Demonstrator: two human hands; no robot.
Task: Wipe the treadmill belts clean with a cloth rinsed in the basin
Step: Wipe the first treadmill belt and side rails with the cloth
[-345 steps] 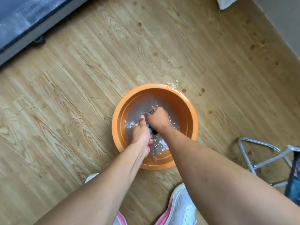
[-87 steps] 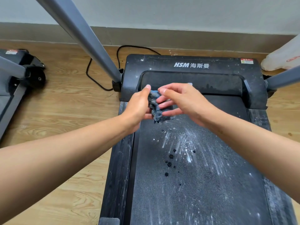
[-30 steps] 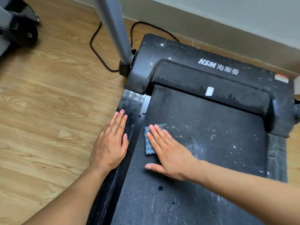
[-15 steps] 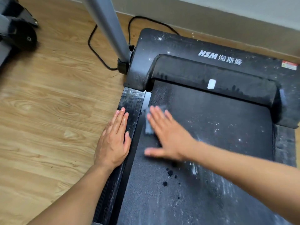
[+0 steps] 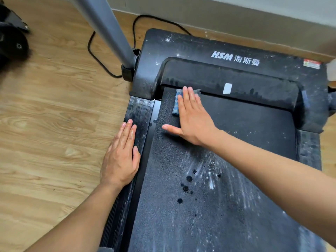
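The black treadmill belt [image 5: 227,188] fills the middle and right of the view, with white dust streaks and dark water drops near its centre. My right hand [image 5: 192,117] lies flat with straight fingers, pressing a blue-grey cloth [image 5: 176,104] onto the belt's far left corner, just below the motor cover [image 5: 227,70]. Most of the cloth is hidden under the fingers. My left hand [image 5: 121,157] rests flat on the ribbed left side rail [image 5: 138,113], fingers straight. The basin is out of view.
A grey upright post [image 5: 107,28] rises from the treadmill's front left corner. A black power cable [image 5: 101,59] loops on the wooden floor [image 5: 51,124] behind it. Part of a second machine [image 5: 12,42] sits at the far left. A wall skirting [image 5: 236,19] runs along the back.
My right hand has slid the cloth forward along the belt's left side, up to the motor cover. My left hand has stayed flat on the side rail.
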